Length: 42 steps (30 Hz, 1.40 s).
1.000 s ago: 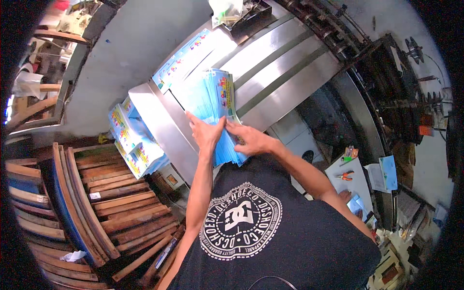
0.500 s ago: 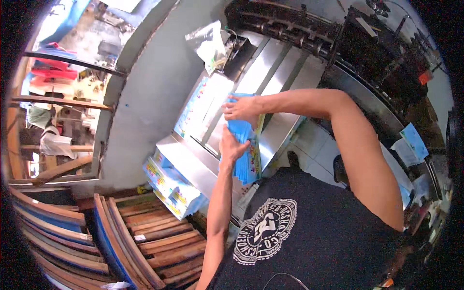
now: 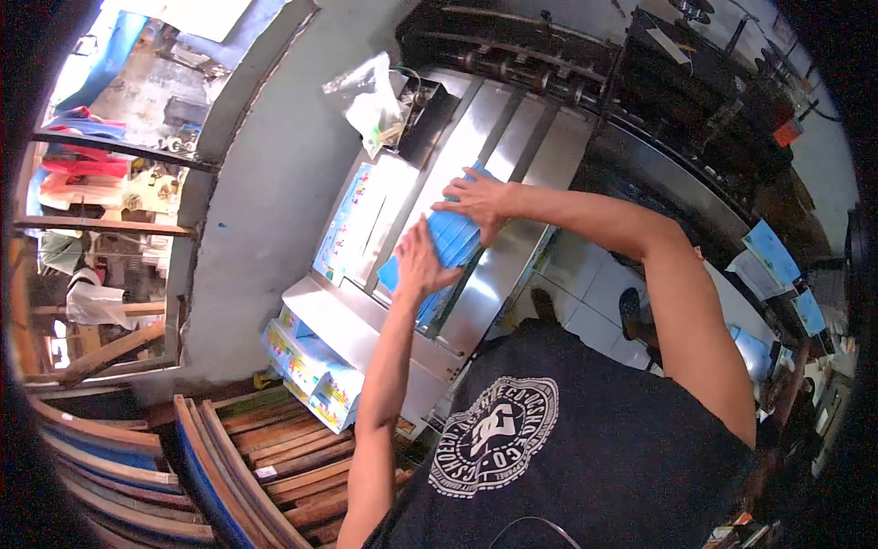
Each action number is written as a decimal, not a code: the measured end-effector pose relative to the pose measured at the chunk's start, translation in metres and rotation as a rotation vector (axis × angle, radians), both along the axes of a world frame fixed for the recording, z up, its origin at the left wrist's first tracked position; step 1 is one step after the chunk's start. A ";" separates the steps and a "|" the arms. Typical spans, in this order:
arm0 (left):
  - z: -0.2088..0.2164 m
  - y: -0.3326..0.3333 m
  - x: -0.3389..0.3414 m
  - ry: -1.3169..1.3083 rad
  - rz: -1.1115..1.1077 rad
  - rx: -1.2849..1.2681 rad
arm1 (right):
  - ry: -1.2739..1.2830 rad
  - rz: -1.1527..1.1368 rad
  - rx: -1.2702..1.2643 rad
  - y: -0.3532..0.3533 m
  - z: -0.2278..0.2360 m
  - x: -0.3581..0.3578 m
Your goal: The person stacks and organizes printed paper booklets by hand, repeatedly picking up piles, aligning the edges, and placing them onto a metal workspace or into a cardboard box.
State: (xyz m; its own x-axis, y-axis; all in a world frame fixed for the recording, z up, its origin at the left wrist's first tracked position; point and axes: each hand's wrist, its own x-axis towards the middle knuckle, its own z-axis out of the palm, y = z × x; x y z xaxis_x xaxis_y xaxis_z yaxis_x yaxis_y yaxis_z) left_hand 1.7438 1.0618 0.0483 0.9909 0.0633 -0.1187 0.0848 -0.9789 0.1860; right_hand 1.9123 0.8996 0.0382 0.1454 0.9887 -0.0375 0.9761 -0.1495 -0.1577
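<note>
A fanned stack of blue flat cartons (image 3: 455, 238) lies overlapping on the metal feed table (image 3: 494, 284), across its dark belts. My left hand (image 3: 421, 263) rests on the stack's near left part, with its thumb spread away from the fingers. On the far right part lies my right hand (image 3: 480, 201), its fingers stretched apart over the cartons. Both hands touch the stack from above, and their undersides are hidden. A flat printed sheet or carton (image 3: 343, 220) in light blue and white lies along the table's left side.
Dark machine rollers (image 3: 530, 73) cross the table's far end. A clear plastic bag (image 3: 370, 105) hangs by the wall. More printed cartons (image 3: 315, 371) stand below the table's near left edge. Wooden frames (image 3: 274, 448) are stacked at lower left, under a window opening.
The cartons have gone from a tilted bunch with printed faces showing to a flatter fan on the belts. My right hand has moved to the stack's far right side, and the view has shifted slightly.
</note>
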 end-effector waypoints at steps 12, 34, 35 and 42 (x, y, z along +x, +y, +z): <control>-0.022 0.064 -0.074 -0.124 0.069 -0.106 | -0.095 -0.023 -0.210 -0.012 0.038 -0.005; -0.019 0.053 -0.090 -0.245 0.217 -0.222 | -0.149 0.064 -0.292 0.006 0.042 -0.009; -0.020 0.054 -0.091 -0.254 0.227 -0.224 | -0.050 0.007 -0.272 0.009 0.038 -0.005; -0.003 0.054 -0.070 -0.418 0.164 -0.276 | 0.040 -0.001 -0.087 -0.012 0.032 0.018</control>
State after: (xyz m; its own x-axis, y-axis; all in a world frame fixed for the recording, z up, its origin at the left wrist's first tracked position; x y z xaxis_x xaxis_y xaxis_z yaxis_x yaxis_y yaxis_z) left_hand 1.6737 1.1162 0.0455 0.9368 0.2442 0.2507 0.0965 -0.8688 0.4857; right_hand 1.9307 0.8880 0.0703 0.1430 0.9812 -0.1294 0.9691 -0.1653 -0.1830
